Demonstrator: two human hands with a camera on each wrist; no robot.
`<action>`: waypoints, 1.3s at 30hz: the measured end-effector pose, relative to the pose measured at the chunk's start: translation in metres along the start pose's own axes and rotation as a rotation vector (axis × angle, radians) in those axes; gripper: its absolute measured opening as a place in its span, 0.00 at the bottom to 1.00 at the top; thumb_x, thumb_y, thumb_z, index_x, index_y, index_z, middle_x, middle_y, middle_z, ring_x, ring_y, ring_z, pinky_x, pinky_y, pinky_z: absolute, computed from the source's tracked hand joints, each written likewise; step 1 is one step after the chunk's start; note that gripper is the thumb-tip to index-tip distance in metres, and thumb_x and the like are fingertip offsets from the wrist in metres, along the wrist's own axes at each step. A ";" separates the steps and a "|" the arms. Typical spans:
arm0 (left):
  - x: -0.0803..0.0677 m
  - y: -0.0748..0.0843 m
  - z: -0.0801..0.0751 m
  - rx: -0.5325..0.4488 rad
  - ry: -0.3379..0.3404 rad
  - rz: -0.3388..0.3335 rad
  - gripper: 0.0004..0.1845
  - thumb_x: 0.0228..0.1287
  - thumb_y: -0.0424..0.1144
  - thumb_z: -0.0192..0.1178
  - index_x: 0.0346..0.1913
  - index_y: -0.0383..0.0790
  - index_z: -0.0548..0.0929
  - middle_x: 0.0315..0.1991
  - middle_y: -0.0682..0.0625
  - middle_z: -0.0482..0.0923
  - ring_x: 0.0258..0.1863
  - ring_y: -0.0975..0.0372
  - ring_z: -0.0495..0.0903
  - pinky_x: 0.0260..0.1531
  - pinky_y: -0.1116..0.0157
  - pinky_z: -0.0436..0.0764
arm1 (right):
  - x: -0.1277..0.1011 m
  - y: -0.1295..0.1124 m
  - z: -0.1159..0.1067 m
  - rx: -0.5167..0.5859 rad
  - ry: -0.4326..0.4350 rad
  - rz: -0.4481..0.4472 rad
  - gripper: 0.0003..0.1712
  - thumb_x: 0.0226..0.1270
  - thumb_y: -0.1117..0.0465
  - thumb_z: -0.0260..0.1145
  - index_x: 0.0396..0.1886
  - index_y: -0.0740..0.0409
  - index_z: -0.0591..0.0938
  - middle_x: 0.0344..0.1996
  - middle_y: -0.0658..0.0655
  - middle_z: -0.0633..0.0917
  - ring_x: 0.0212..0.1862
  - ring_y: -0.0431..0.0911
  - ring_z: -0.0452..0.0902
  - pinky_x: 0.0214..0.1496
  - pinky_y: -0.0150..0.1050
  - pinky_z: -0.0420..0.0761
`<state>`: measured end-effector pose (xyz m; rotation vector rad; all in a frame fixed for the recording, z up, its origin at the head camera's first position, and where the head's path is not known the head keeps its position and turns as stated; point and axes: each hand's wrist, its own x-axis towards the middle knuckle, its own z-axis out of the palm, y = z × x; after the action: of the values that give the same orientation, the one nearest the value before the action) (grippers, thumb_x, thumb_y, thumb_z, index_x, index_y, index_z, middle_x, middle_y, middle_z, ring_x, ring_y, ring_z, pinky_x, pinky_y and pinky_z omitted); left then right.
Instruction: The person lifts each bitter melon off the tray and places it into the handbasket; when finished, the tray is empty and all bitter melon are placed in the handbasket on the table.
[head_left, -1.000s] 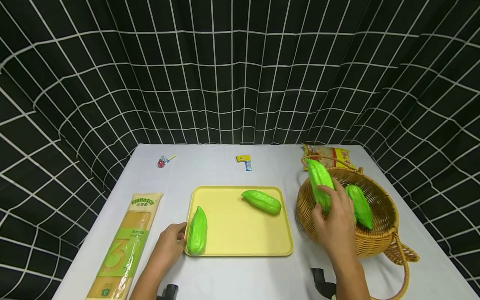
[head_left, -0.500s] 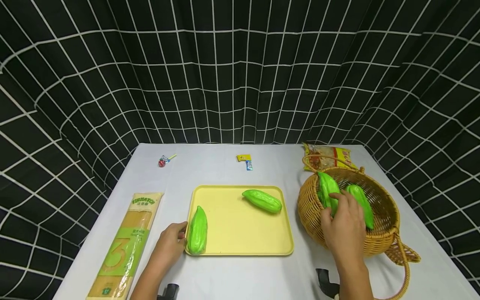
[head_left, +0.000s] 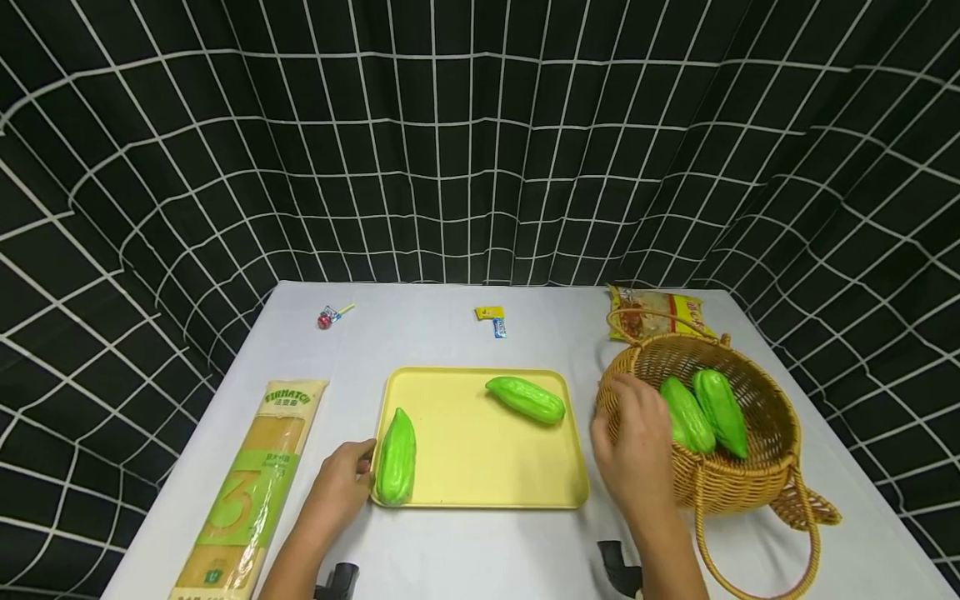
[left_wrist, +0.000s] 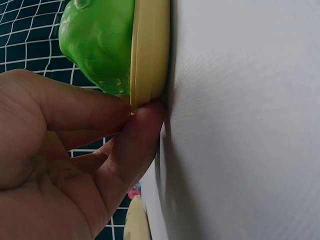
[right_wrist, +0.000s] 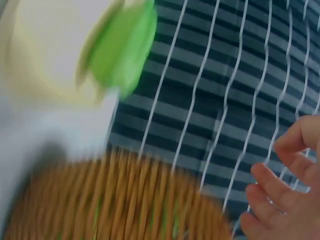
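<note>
My left hand pinches the left rim of the yellow tray. The left wrist view shows that thumb and fingers at the tray's corner, close to a green ridged gourd. On the tray lie two gourds: one upright along the left side, another at the upper right. Two more green gourds rest side by side in the wicker basket. My right hand is over the basket's left rim, holding nothing, its fingers loosely bent in the blurred right wrist view.
A pack of spaghetti lies left of the tray. Toward the back are a lollipop, two small wrapped sweets and a yellow food bag behind the basket. One basket handle hangs toward the front.
My right hand lowered a gourd into the basket, let it go beside the other, and moved left to the rim. The front handle has come into view. The left hand stays on the tray.
</note>
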<state>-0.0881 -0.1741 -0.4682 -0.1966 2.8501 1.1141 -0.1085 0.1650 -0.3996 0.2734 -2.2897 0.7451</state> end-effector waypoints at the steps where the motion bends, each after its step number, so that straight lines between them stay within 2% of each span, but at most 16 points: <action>1: 0.000 0.000 0.000 0.000 0.000 -0.002 0.26 0.55 0.22 0.61 0.60 0.24 0.75 0.50 0.37 0.79 0.42 0.54 0.79 0.42 0.55 0.80 | -0.002 -0.007 0.007 0.018 -0.035 -0.021 0.19 0.51 0.75 0.63 0.46 0.68 0.79 0.52 0.69 0.79 0.56 0.64 0.70 0.60 0.59 0.67; 3: -0.001 0.000 -0.001 0.001 -0.001 -0.006 0.26 0.55 0.22 0.61 0.60 0.24 0.75 0.50 0.37 0.79 0.42 0.54 0.79 0.42 0.55 0.80 | -0.007 -0.025 0.022 0.049 -0.141 -0.049 0.21 0.53 0.72 0.66 0.49 0.65 0.79 0.53 0.65 0.79 0.57 0.60 0.71 0.62 0.58 0.68; 8: -0.001 -0.001 -0.001 -0.005 0.002 0.008 0.25 0.56 0.22 0.61 0.60 0.24 0.75 0.51 0.37 0.79 0.43 0.54 0.79 0.43 0.54 0.80 | -0.025 -0.074 0.058 0.069 -0.513 -0.115 0.26 0.59 0.60 0.69 0.59 0.53 0.76 0.59 0.57 0.77 0.62 0.53 0.71 0.65 0.54 0.71; 10: 0.000 -0.001 -0.001 -0.009 0.006 0.016 0.25 0.56 0.21 0.61 0.59 0.24 0.75 0.51 0.36 0.79 0.43 0.54 0.79 0.43 0.54 0.80 | -0.030 -0.090 0.070 0.055 -0.616 -0.163 0.28 0.61 0.56 0.69 0.61 0.51 0.75 0.60 0.57 0.76 0.63 0.52 0.71 0.63 0.52 0.73; 12: 0.001 -0.001 -0.002 -0.014 0.006 0.018 0.25 0.55 0.21 0.60 0.59 0.24 0.75 0.51 0.36 0.79 0.43 0.54 0.79 0.44 0.54 0.80 | -0.034 -0.102 0.081 0.038 -0.678 -0.212 0.30 0.62 0.52 0.68 0.63 0.49 0.73 0.62 0.59 0.74 0.64 0.53 0.70 0.61 0.51 0.75; 16: 0.002 -0.001 -0.002 -0.021 0.000 0.012 0.25 0.55 0.20 0.60 0.60 0.23 0.75 0.52 0.35 0.78 0.45 0.50 0.81 0.45 0.53 0.82 | -0.034 -0.119 0.098 0.005 -0.738 -0.265 0.34 0.62 0.48 0.68 0.67 0.46 0.70 0.65 0.63 0.71 0.65 0.55 0.70 0.59 0.51 0.77; 20: 0.001 -0.001 0.000 -0.023 0.000 0.017 0.25 0.56 0.21 0.61 0.60 0.24 0.74 0.53 0.35 0.78 0.48 0.46 0.81 0.47 0.51 0.82 | -0.036 -0.125 0.109 -0.028 -0.800 -0.272 0.37 0.64 0.45 0.66 0.71 0.40 0.66 0.68 0.66 0.68 0.65 0.55 0.70 0.59 0.50 0.78; 23: 0.000 -0.001 0.001 -0.023 0.003 0.017 0.25 0.56 0.22 0.61 0.60 0.24 0.75 0.52 0.35 0.78 0.48 0.47 0.81 0.47 0.52 0.82 | -0.039 -0.125 0.115 -0.036 -0.842 -0.265 0.35 0.64 0.45 0.65 0.71 0.38 0.68 0.68 0.67 0.67 0.64 0.55 0.70 0.59 0.49 0.78; 28: 0.000 0.000 0.003 -0.027 0.008 0.002 0.25 0.56 0.23 0.62 0.59 0.24 0.75 0.51 0.37 0.79 0.46 0.51 0.81 0.45 0.54 0.83 | -0.044 -0.121 0.119 -0.013 -0.888 -0.229 0.31 0.65 0.42 0.64 0.67 0.40 0.72 0.67 0.67 0.68 0.63 0.55 0.71 0.58 0.48 0.78; 32: 0.001 0.001 0.002 -0.010 0.007 -0.006 0.25 0.56 0.23 0.62 0.59 0.25 0.75 0.51 0.38 0.79 0.45 0.52 0.81 0.45 0.54 0.82 | -0.044 -0.118 0.121 0.008 -0.901 -0.174 0.30 0.65 0.40 0.63 0.63 0.43 0.72 0.66 0.67 0.69 0.59 0.55 0.75 0.52 0.45 0.81; 36: 0.001 0.001 0.002 -0.012 0.010 -0.014 0.25 0.55 0.22 0.62 0.59 0.25 0.76 0.51 0.38 0.79 0.45 0.53 0.81 0.45 0.53 0.81 | -0.044 -0.117 0.122 0.038 -0.920 -0.123 0.29 0.62 0.43 0.67 0.60 0.45 0.72 0.63 0.64 0.70 0.50 0.49 0.78 0.41 0.39 0.81; 39: 0.001 0.001 0.002 -0.016 0.011 -0.025 0.25 0.55 0.22 0.61 0.59 0.25 0.76 0.51 0.38 0.79 0.45 0.53 0.81 0.45 0.54 0.82 | -0.044 -0.117 0.122 0.061 -0.920 -0.113 0.28 0.61 0.49 0.70 0.59 0.47 0.72 0.62 0.63 0.71 0.46 0.48 0.78 0.39 0.37 0.80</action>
<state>-0.0887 -0.1720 -0.4690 -0.2400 2.8410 1.1353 -0.0998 -0.0017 -0.4505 0.9211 -3.0583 0.7130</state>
